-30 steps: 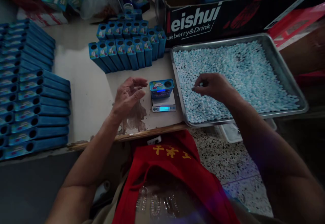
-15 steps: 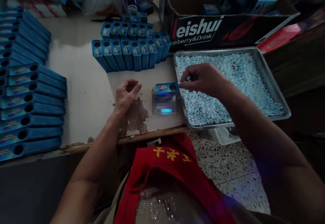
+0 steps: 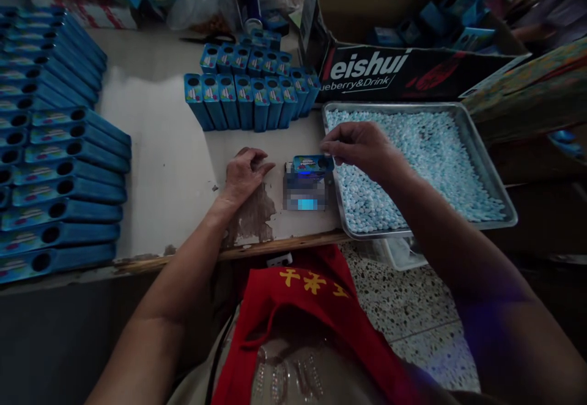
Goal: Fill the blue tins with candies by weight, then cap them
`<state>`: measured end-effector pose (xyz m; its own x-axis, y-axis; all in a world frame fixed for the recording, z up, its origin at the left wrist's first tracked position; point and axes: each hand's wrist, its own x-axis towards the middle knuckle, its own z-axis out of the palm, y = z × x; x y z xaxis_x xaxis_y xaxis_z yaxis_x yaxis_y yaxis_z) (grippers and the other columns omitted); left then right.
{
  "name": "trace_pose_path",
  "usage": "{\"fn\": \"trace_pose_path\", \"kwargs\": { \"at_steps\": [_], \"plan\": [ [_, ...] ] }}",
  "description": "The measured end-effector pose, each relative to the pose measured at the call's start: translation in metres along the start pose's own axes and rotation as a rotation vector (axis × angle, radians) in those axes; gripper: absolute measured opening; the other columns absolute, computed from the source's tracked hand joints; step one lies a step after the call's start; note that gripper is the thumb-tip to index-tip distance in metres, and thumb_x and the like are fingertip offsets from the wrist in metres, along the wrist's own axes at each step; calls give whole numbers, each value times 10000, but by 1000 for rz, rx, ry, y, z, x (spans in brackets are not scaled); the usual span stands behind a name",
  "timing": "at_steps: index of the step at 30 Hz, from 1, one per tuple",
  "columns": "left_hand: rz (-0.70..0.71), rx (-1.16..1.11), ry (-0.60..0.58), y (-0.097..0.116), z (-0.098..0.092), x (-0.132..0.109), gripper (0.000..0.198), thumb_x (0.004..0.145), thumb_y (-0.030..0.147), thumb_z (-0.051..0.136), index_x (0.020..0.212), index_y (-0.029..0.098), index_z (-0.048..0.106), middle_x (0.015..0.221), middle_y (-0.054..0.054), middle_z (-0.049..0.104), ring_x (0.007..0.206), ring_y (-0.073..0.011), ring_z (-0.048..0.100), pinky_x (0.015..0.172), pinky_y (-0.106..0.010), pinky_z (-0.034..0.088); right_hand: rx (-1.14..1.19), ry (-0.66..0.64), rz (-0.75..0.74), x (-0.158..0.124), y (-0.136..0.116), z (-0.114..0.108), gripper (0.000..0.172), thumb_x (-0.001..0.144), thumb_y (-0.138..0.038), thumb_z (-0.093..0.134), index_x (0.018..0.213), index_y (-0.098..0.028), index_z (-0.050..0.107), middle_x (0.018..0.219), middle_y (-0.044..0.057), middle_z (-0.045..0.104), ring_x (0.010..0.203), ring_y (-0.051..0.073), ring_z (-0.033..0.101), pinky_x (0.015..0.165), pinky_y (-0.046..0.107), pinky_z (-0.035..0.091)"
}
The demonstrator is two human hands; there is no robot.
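A blue candy box (image 3: 308, 163) with a dark round opening at its right end rests on a small device (image 3: 293, 191) with a lit blue display, partly blurred out. Just above the opening, my right hand (image 3: 360, 148) has thumb and fingertips pinched together; whatever is between them is hidden. It reaches over the left rim of a metal tray (image 3: 512, 212) of small pale blue and white pellets (image 3: 413, 154). My left hand (image 3: 247, 172) rests on the table left of the device, fingers loosely curled, thumb apart, holding nothing visible.
Rows of blue boxes (image 3: 259, 102) stand upright behind the device. More boxes (image 3: 73, 185) lie stacked along the left. A black printed carton (image 3: 367, 71) with blue boxes inside stands behind the tray. The table's worn wooden edge (image 3: 284, 243) runs in front of me.
My right hand's fingertips have come from beside the box's right end to just above its opening. My left hand has shifted slightly towards the device. The whole view has shifted a little.
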<state>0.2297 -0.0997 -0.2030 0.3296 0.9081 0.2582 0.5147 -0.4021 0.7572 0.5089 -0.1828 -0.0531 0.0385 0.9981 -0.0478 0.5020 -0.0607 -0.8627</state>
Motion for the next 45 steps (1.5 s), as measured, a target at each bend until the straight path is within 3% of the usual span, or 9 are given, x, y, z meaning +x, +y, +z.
{"fn": "trace_pose_path", "kwargs": {
  "at_steps": [12, 18, 22, 31, 39, 45],
  "plan": [
    [9, -79, -3, -5, 3, 1, 237, 855, 195, 939, 1045, 213, 799, 1066, -65, 781, 890, -211, 743, 890, -368, 643, -61, 62, -22, -5, -7, 6, 255, 887, -456, 911, 790, -245, 807, 658, 9, 651, 605, 164, 544, 576, 336, 393],
    [-27, -139, 7, -4, 2, 2, 232, 824, 174, 940, 999, 221, 795, 1024, -50, 764, 868, -205, 719, 898, -370, 635, -52, 40, 5, -6, -6, 5, 386, 799, -599, 975, 764, -252, 810, 611, 3, 607, 603, 173, 534, 553, 340, 375],
    [-41, -120, -10, -3, 2, 3, 222, 818, 143, 925, 980, 219, 793, 1030, -48, 757, 859, -205, 714, 897, -374, 627, -64, 65, 18, -5, -4, 3, 420, 757, -602, 1006, 723, -245, 788, 594, 3, 602, 592, 163, 522, 538, 329, 376],
    [-15, -80, -6, 0, 1, 2, 195, 816, 134, 891, 973, 206, 800, 1034, -56, 754, 878, -216, 707, 908, -381, 616, 170, 136, 58, -6, 12, -19, 218, 825, -365, 921, 799, -229, 752, 714, 15, 669, 616, 136, 544, 590, 329, 452],
    [13, -78, -17, -4, 1, 3, 160, 819, 189, 883, 949, 233, 801, 1057, -72, 761, 905, -240, 720, 919, -402, 638, 189, 154, 149, -20, 38, -30, 160, 805, -332, 913, 795, -231, 789, 704, 18, 694, 610, 129, 550, 562, 314, 446],
    [12, -93, -19, -5, 0, 4, 145, 835, 217, 879, 960, 228, 806, 1066, -73, 760, 910, -237, 727, 904, -389, 641, 147, 147, 136, -21, 33, -26, 181, 797, -395, 923, 818, -254, 810, 699, 21, 684, 624, 163, 582, 532, 325, 464]
  ]
}}
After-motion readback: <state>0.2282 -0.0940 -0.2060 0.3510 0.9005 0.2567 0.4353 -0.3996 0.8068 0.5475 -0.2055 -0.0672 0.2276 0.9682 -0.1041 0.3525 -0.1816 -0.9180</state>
